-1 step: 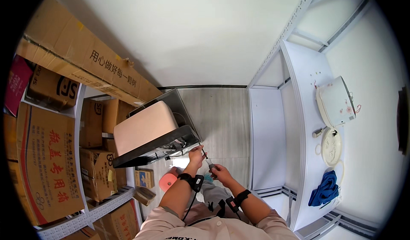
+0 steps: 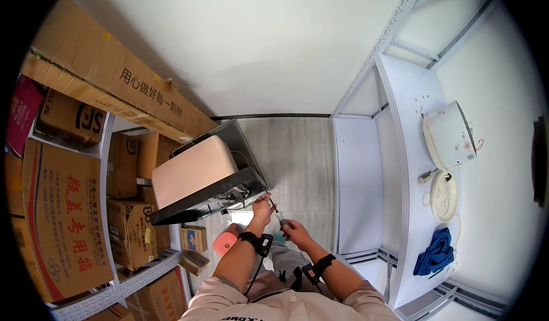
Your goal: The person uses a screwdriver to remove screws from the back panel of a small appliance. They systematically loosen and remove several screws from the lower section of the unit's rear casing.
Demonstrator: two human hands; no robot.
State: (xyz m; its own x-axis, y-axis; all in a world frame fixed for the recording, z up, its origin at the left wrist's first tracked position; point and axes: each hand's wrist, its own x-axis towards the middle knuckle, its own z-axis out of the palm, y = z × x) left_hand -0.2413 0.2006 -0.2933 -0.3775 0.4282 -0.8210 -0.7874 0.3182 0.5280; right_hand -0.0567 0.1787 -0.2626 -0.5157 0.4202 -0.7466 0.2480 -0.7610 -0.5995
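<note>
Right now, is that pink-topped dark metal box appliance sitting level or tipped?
Tipped. The pink-topped dark metal box appliance slants, its open underside edge raised toward the left hand while the right hand holds a screwdriver.

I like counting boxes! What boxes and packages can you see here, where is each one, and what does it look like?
Long cardboard box: upper left, top of the rack, brown with dark print.
Big cardboard box: far left, tan with red print.
Small brown boxes: on the middle shelf of the rack.
Dark red package: far left edge, flat.
Small box: low down, near the left hand, brown with a picture panel.
</note>
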